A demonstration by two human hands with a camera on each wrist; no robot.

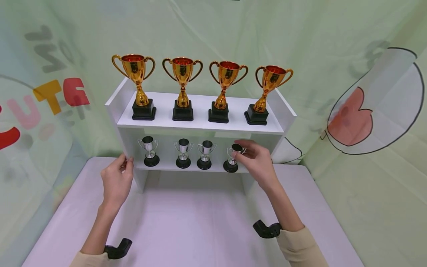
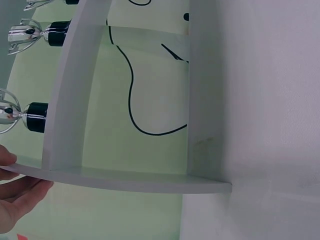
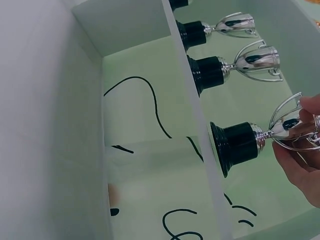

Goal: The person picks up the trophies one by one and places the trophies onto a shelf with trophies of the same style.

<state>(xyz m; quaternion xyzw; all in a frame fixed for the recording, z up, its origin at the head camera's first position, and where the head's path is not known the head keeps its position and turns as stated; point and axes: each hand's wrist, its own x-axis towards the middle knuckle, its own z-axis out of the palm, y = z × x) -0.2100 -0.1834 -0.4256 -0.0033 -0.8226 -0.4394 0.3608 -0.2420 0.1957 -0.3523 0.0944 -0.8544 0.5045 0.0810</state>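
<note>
My right hand (image 1: 259, 163) pinches the cup of a small silver trophy (image 1: 230, 165) at the right end of the middle shelf. In the right wrist view, fingertips and thumb lie around the silver cup, while its black base (image 3: 235, 146) stands at the shelf board. With my left hand (image 1: 117, 181) I grip the front edge of the left side panel of a white shelf unit (image 1: 200, 129); the left wrist view shows fingers (image 2: 31, 199) on both sides of that panel. Three more silver trophies stand on the same board: one at left (image 1: 151, 160), two near the middle (image 1: 183, 162) (image 1: 204, 163).
Several larger gold trophies (image 1: 182, 110) with black bases stand in a row on the top shelf. The unit sits on a white-covered table (image 1: 197, 222). Pale green printed cloth (image 1: 327, 22) hangs behind and at the sides. A black wrist device (image 1: 267, 229) shows on each forearm.
</note>
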